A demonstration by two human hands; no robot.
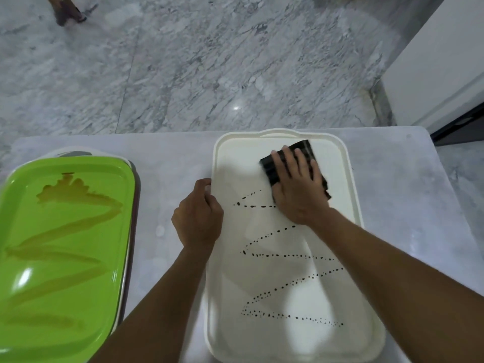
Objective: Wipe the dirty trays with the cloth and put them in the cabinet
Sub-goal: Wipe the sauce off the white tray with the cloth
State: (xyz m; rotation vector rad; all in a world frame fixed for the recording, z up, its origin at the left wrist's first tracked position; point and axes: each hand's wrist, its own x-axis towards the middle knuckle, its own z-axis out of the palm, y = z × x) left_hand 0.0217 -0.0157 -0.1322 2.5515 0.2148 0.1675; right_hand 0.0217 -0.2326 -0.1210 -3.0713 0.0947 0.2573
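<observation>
Fingers (296,163) of the right hand (298,189) press flat on a dark cloth (272,169) atop the white tray (351,179) on the counter (167,158); the left hand (199,216) grips its rim. Light, stiff plastic, likely slippery, best held by its edges.

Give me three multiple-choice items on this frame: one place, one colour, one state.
1. The cloth lies: A) on the far end of the white tray; B) on its near end; C) off the tray.
2. The left stack's top tray is: A) red; B) green; C) blue.
3. The left hand is: A) flat on the cloth; B) gripping the white tray's left rim; C) hanging idle.
Answers: 1 A, the right hand presses it there, beyond the dotted streaks. 2 B, bright green with brown smears. 3 B, it curls over the rim.
</observation>
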